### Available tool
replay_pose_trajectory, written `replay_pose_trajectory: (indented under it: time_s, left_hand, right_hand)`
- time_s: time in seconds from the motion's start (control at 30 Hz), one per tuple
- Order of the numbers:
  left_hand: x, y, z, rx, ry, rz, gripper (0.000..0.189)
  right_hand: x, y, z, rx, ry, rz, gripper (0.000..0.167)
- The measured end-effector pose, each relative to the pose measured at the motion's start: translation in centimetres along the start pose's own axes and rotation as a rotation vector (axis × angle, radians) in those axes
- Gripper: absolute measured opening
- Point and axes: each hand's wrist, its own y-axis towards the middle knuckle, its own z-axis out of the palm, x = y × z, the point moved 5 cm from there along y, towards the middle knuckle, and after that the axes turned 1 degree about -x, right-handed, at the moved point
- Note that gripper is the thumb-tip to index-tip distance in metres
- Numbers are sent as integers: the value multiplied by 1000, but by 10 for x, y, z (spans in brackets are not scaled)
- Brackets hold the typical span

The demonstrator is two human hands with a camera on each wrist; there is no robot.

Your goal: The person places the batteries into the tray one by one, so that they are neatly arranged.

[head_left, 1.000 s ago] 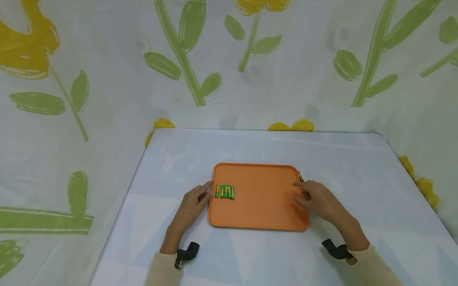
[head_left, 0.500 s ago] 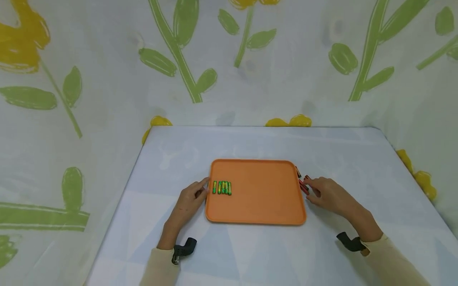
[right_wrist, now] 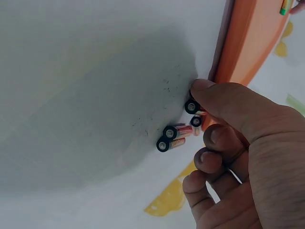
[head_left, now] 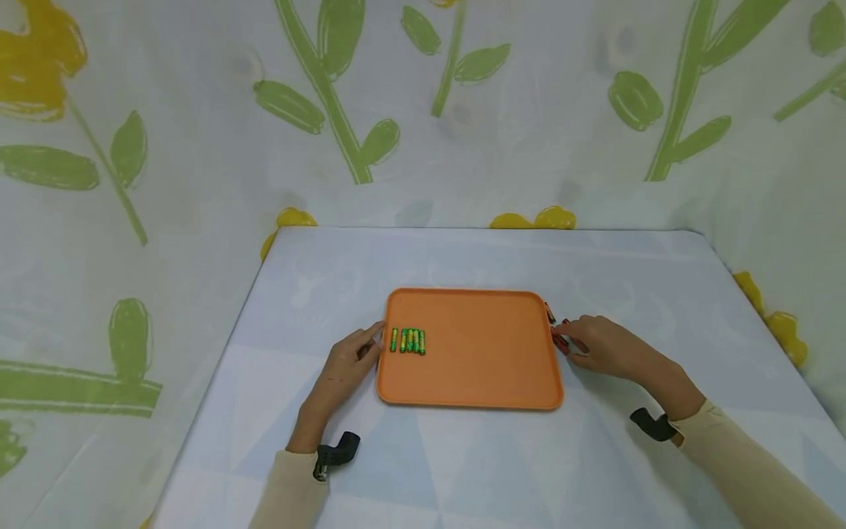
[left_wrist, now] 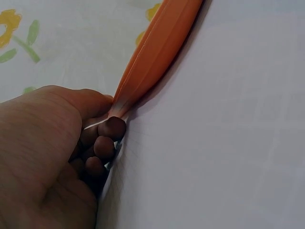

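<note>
An orange tray (head_left: 472,353) lies on the table. Toward its left end, several green-and-yellow batteries (head_left: 410,341) stand in a row. My left hand (head_left: 345,367) is at the tray's left edge. In the left wrist view its thumb lies on the tray's rim (left_wrist: 152,57), with fingertips curled close below. My right hand (head_left: 604,345) is just past the tray's right edge, thumb and forefinger at a dark-ended red battery (right_wrist: 192,106). Its other fingers curl loosely. More black-and-red batteries (right_wrist: 175,132) lie beside it on the table, partly covered by the hand in the head view.
A dark battery (head_left: 550,313) rests along the tray's upper right edge. The pale patterned table (head_left: 423,470) extends around the tray, and a wall cloth with green leaves and yellow flowers (head_left: 509,147) hangs behind it.
My right hand has moved from over the tray's right end outward to the red batteries beside it. My left hand has stayed at the left edge. The head view has shifted slightly.
</note>
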Motion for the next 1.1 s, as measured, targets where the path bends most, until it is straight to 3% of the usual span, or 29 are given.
replay_pose_trajectory:
  time_s: [0.3,0.57,0.9,1.1]
  left_hand:
    - [0,-1,0,14,8,7,45]
    - [2,0,0,25,10,-2,46]
    - [1,0,0,23,-14,-17,46]
    - [-1,3,1,12,1,-3,45]
  right_hand:
    - [6,-3,-5,-42,-44,-70,26]
    - [4,-2,0,-34,-5,-84,34]
    - [1,-4,-2,20,3,-46,39]
    - [-2,-8,2,24,37,41,39]
